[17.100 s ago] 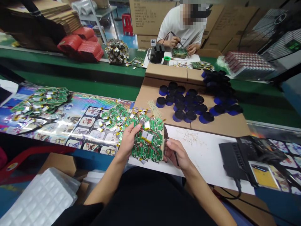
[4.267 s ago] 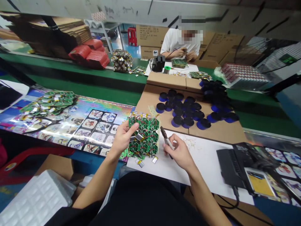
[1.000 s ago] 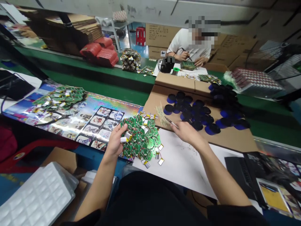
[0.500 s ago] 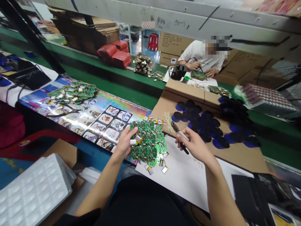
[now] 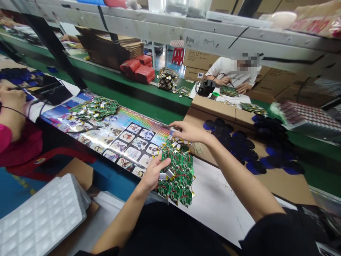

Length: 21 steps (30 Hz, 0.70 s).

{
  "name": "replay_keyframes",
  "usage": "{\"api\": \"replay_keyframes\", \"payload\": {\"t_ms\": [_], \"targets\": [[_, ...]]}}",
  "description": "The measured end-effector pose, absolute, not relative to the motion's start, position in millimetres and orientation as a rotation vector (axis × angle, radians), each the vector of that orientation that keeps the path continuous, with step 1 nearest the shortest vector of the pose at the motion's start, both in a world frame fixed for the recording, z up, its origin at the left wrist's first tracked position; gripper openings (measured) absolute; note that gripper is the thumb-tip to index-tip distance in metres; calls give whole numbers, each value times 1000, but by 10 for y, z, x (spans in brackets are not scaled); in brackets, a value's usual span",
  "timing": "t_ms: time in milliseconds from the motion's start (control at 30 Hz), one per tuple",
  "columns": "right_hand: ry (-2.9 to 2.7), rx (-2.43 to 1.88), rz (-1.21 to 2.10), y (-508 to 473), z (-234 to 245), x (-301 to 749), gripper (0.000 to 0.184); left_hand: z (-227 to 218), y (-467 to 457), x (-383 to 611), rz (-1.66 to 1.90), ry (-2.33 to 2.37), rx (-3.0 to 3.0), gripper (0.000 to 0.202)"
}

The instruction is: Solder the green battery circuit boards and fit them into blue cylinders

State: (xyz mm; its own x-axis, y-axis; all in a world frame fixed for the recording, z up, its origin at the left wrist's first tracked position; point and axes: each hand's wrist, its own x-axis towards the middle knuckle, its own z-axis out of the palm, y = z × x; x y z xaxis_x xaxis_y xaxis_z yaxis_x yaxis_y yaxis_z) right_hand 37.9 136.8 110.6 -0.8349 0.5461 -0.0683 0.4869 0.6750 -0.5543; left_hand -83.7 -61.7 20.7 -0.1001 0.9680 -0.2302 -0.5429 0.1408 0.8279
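- Far left, 9 o'clock from the wearer: another person's hand (image 5: 9, 99) rests by dark gear, well apart from the work.
- A second heap of boards (image 5: 93, 108) lies on the picture mat (image 5: 125, 135), at 10 o'clock from the left hand.
- Risk, as a judgement: the stack of circuit boards (image 5: 179, 174) sits at the near edge of the bench, propped rather than flat. If the grip loosens, it could fan out and spill into the lap.
- The small battery packs hang off the boards on thin wires. A snag against a neighbouring board could tear a joint.
- Left hand (image 5: 154, 175): clasped on the stack's left side, thumb on top and fingers under.
- Right hand (image 5: 186, 131): at 12 o'clock from the stack, reaching left over the loose battery packs (image 5: 176, 141). Its fingers are partly curled. Whether they pinch anything cannot be told.
- Its forearm crosses above the stack's right side, so a careless pull-back might knock it.
- Blue caps (image 5: 234, 142) lie on cardboard (image 5: 213, 106) at 3 o'clock from the right hand.
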Motion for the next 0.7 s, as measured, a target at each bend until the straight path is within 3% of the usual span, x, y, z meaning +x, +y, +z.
{"api": "replay_keyframes", "payload": {"t_ms": [167,300,467,567,700], "targets": [[-2973,-731,854,1422,861,-460,45,231,-857,-850,1333,1008,511,42],[-2806,-771,922,1209,842,-474,43,181,-1028,-945,1304,1129,403,49],[-2495,-908,1062,764,913,466,53,70,-1058,-1094,1280,1345,155,57],[-2023,-918,1282,285,822,1299,51,47,-955,-1127,1252,1431,125,54],[-1610,-1401,1139,-399,506,2197,47,150,-745,-1075,1170,1394,228,55]]}}
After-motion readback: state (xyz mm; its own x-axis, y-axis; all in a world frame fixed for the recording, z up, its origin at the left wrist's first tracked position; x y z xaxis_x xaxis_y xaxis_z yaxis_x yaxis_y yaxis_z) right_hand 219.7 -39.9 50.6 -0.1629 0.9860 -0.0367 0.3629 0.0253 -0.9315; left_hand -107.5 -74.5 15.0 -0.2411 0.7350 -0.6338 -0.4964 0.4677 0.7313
